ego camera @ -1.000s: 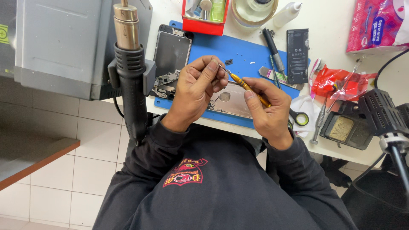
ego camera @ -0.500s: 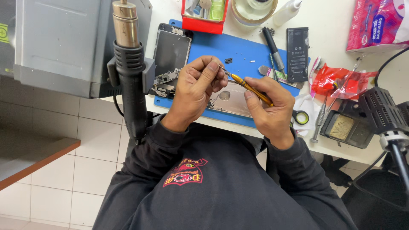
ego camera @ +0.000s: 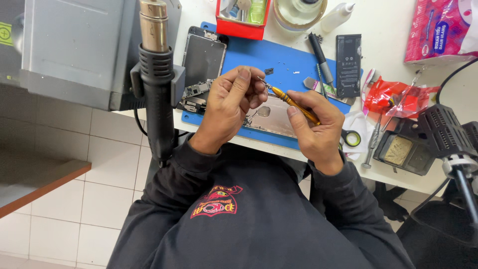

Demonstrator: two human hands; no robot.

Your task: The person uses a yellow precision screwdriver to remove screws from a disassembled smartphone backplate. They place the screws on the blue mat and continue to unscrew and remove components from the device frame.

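Two hands at frame centre: right hand (ego camera: 313, 127) grasps one yellow screwdriver (ego camera: 294, 103); left hand (ego camera: 231, 102), fingers pinched, meets its tip. One opened phone (ego camera: 271, 119) lies beneath on one blue mat (ego camera: 294, 62), white counter (ego camera: 388, 22); tiled floor.

Pink rectangular tissue package (ego camera: 440, 30) at far right corner of worktop (ego camera: 388, 20). Crumpled red plastic packet (ego camera: 388, 97) nearer, right of blue mat. Yellow-green square label (ego camera: 5, 34) on grey box, far left. Dark phone screen panel (ego camera: 203, 57) lying flat at mat's left edge.
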